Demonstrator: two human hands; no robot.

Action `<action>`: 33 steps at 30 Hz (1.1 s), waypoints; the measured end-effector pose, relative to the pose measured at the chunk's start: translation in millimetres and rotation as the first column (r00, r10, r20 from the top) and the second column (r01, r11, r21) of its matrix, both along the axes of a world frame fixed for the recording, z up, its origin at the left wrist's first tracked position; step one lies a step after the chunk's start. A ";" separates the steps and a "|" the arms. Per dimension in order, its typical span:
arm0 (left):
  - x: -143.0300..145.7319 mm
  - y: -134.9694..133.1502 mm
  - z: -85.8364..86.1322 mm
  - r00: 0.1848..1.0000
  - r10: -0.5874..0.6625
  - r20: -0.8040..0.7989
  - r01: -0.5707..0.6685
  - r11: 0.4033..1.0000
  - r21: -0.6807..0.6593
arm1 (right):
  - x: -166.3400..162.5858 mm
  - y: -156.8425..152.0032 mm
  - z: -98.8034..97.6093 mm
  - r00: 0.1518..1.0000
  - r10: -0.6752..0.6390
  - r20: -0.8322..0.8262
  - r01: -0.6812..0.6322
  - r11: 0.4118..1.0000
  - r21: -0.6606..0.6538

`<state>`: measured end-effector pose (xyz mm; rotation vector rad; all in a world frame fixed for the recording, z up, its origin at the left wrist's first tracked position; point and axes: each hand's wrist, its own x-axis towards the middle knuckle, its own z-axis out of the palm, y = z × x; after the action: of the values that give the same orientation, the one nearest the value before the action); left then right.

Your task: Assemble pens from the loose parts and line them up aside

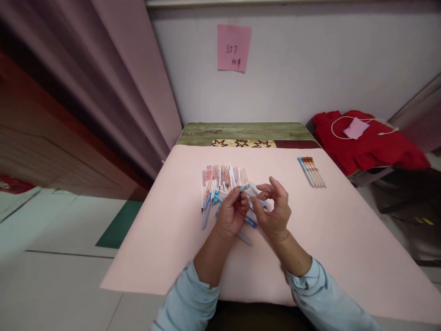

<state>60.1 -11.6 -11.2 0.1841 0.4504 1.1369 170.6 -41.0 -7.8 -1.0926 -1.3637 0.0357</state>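
My left hand (234, 212) is closed, its thumb and fingertips pinching a small light-blue pen part (245, 187) above the table. Close by on the right, my right hand (275, 209) has its thumb and forefinger apart, and I see nothing gripped between them. Beneath and beyond both hands lies a pile of loose pen parts: patterned pinkish barrels (209, 173), white refills (232, 175) with dark tips, and blue and lilac barrels (206, 216). My hands hide some of the pile.
A neat row of pens (313, 172), one blue and several with brown tops, lies at the right on the pale pink table cover (155, 239). Beyond the right edge is a red cloth (386, 147) with a white cable. A pink note (234, 48) hangs on the wall.
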 end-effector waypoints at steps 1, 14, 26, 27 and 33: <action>-0.1 0.2 0.5 1.000 -0.001 0.003 0.001 1.000 -0.006 | 0.9 0.1 0.5 0.998 -0.009 0.057 0.007 1.000 0.029; -2.8 -1.1 9.5 0.999 -0.020 0.031 0.021 0.999 -0.042 | -0.3 -2.1 0.8 0.973 0.059 0.223 -0.054 0.998 -0.025; -29.1 18.8 18.7 0.979 0.203 0.036 -0.198 0.975 -0.105 | 87.2 39.4 1.3 0.949 -0.175 -0.261 0.048 0.901 -0.431; -30.4 20.9 20.0 0.973 0.228 0.014 -0.225 0.967 -0.119 | 91.8 40.5 -0.6 0.951 -0.174 -0.254 0.043 0.892 -0.449; -32.6 25.9 22.0 0.962 0.272 -0.031 -0.274 0.953 -0.132 | 73.5 24.2 -15.1 0.985 -0.091 -0.149 0.002 0.860 -0.510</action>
<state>27.4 14.3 10.8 0.0095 0.5748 1.3719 244.1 -16.8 -22.9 -1.5264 -1.2000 0.4692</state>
